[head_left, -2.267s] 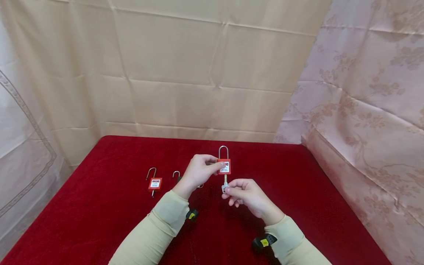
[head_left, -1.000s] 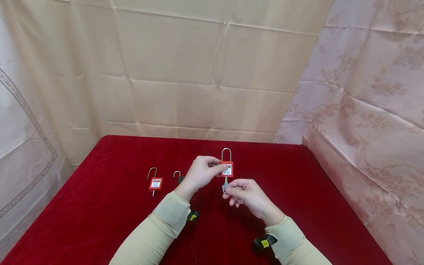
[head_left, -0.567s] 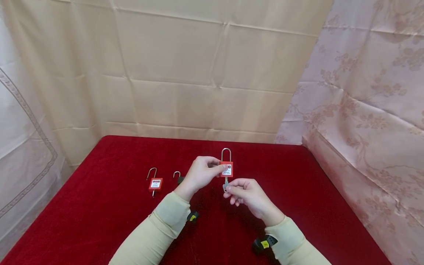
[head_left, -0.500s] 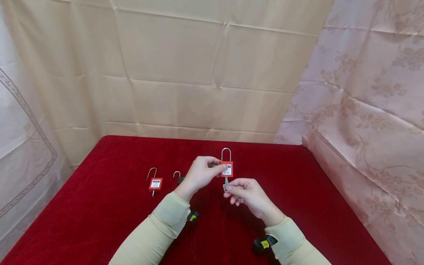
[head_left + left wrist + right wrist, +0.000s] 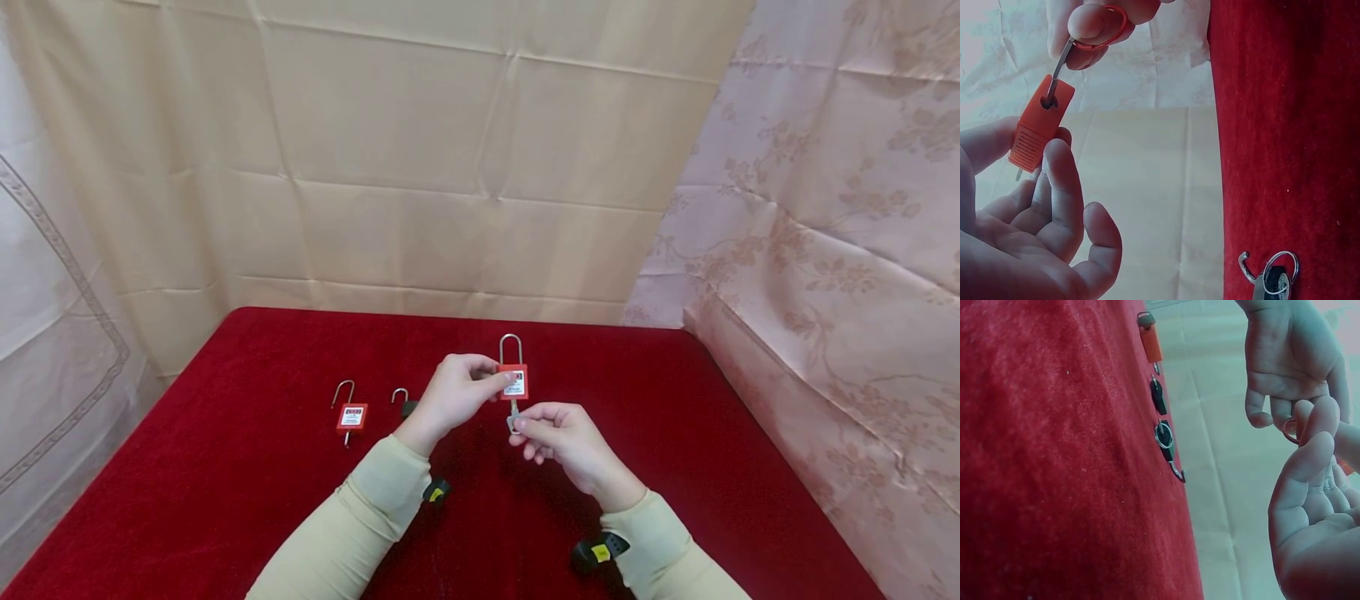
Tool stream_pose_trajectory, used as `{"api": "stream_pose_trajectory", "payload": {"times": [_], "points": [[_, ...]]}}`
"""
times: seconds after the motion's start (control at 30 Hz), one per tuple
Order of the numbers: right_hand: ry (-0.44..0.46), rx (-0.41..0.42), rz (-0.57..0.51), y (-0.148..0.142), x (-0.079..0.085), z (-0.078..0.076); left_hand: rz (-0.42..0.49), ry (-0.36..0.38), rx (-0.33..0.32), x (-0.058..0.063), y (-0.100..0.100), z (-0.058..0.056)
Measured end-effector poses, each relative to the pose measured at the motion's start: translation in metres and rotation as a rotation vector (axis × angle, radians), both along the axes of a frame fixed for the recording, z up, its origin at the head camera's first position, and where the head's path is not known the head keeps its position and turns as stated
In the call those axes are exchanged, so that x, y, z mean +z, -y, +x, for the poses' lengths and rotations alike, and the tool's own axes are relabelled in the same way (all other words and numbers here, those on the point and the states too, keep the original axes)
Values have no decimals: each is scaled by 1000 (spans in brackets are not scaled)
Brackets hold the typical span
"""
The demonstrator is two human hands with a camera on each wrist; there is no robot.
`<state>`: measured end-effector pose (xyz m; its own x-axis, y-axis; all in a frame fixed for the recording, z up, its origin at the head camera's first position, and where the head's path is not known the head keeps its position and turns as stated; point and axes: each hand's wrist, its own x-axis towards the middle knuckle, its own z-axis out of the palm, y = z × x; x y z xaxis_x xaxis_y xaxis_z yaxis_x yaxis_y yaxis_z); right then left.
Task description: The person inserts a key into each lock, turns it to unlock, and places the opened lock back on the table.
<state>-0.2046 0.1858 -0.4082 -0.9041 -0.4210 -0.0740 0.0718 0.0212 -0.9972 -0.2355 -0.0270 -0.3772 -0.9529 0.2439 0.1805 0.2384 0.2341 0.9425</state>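
Thumb and fingers of my left hand (image 5: 456, 390) pinch a red padlock (image 5: 514, 386) with a white label, held up over the table, its long metal shackle upward. Below it my right hand (image 5: 564, 437) pinches a silver key (image 5: 513, 411) by its head. The left wrist view shows the key (image 5: 1059, 67) standing in the keyhole at the end of the padlock (image 5: 1040, 125), with a reddish ring (image 5: 1124, 26) looped by the right fingers. In the right wrist view, the right hand (image 5: 1316, 506) mostly hides key and padlock.
On the red-covered table (image 5: 225, 492) lies another red padlock (image 5: 352, 417) at left, shackle open, a metal key end below it. A dark padlock (image 5: 408, 407) is partly behind my left hand. The right wrist view shows a black padlock (image 5: 1158, 397) beside a ringed one (image 5: 1165, 440).
The padlock has shifted slightly right and down, and less of the key's shaft shows below it. Lately the right hand has moved a little up and right, the key head with it.
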Motion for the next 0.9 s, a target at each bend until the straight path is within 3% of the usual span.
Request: {"api": "stream_pose_trajectory", "payload": {"times": [0.9], "points": [[-58, -114, -13, 2, 2, 2, -61, -23, -26, 0, -5, 4]]}}
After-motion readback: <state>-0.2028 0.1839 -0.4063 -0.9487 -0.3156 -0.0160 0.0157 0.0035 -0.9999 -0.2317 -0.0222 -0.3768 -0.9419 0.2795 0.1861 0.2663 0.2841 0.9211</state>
